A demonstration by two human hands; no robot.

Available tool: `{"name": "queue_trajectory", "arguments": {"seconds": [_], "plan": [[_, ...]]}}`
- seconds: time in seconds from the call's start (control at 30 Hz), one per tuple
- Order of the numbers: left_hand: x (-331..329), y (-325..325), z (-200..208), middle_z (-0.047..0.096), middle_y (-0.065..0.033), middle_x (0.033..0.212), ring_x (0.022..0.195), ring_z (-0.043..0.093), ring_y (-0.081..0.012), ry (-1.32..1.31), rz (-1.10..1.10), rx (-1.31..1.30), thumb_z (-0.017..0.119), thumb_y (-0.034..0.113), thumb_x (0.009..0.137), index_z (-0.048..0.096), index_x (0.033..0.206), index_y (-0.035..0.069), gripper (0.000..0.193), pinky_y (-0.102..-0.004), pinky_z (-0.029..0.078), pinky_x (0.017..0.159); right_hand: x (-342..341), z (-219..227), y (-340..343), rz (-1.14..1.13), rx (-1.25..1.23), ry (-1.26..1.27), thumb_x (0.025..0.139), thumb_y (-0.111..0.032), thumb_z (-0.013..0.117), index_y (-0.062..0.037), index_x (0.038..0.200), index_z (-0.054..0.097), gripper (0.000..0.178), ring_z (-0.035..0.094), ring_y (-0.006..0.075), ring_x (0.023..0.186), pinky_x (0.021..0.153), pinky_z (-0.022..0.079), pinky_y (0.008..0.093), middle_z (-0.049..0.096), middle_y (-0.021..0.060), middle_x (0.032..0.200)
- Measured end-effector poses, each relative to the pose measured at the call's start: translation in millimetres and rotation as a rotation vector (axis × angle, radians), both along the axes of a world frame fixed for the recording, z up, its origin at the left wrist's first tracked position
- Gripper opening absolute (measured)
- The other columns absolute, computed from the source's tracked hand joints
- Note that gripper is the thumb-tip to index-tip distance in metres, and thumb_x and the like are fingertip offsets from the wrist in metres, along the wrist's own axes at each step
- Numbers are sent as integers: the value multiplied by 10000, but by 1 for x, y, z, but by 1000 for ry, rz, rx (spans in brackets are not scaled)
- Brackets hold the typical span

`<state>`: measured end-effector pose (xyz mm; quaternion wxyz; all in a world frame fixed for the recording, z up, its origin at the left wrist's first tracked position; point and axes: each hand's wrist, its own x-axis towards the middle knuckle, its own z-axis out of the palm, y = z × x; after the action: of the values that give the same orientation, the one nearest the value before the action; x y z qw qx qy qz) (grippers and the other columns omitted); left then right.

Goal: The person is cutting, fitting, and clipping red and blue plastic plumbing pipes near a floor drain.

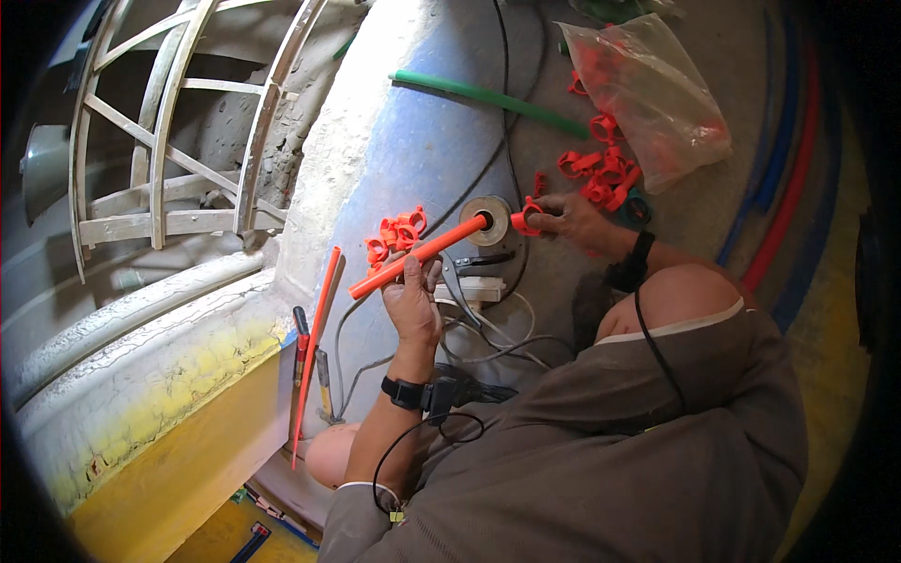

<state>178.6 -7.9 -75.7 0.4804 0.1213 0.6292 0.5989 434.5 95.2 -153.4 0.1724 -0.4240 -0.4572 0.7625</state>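
My left hand (pixel 413 296) is closed around an orange-red plastic pipe (pixel 413 258), which slants up to the right. Between the fingers of my right hand (pixel 572 223) is a red pipe clip (pixel 528 219), held a short way from the pipe's far end. Beneath that end lies a roll of tape (pixel 497 235), partly covered by the pipe. A small pile of red clips (pixel 402 227) rests just beyond my left hand. More loose clips (pixel 610 174) are scattered beyond my right hand, beside a clear plastic bag (pixel 657 103) with clips inside.
A green pipe (pixel 488 98) lies across the floor at the back. Metal-handled pliers (pixel 457 286), a white power strip (pixel 481 289) and tangled cables sit below my hands. Another thin red pipe (pixel 317 333) and two handled tools lie left. A wooden frame (pixel 160 141) stands far left.
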Motion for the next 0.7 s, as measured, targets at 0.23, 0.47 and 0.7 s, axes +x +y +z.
{"name": "queue_trajectory", "arguments": {"seconds": [0.23,0.47,0.7], "plan": [[10,1,7,615,-100,1071,966,636,-229,-111,-9,8,582,178,928,470,1170,42,299,-328,560,809,-15,15,4,-43,3,55,862,-275,685,-19,1015,649,301,529,65,676,604,439,234,604,-5,777],[5,-3,3,610,-142,1119,1008,630,-243,-205,-78,0,588,159,922,452,1178,65,305,-350,557,830,-12,7,3,30,24,58,856,-282,692,-23,976,663,287,549,69,668,609,455,238,620,-2,760],[-7,3,13,591,-159,1141,1038,613,-251,-208,-259,22,597,147,914,442,1166,47,312,-376,537,891,-2,8,-3,97,-157,156,860,-324,682,-39,969,674,306,591,69,708,654,487,232,650,11,796]]}}
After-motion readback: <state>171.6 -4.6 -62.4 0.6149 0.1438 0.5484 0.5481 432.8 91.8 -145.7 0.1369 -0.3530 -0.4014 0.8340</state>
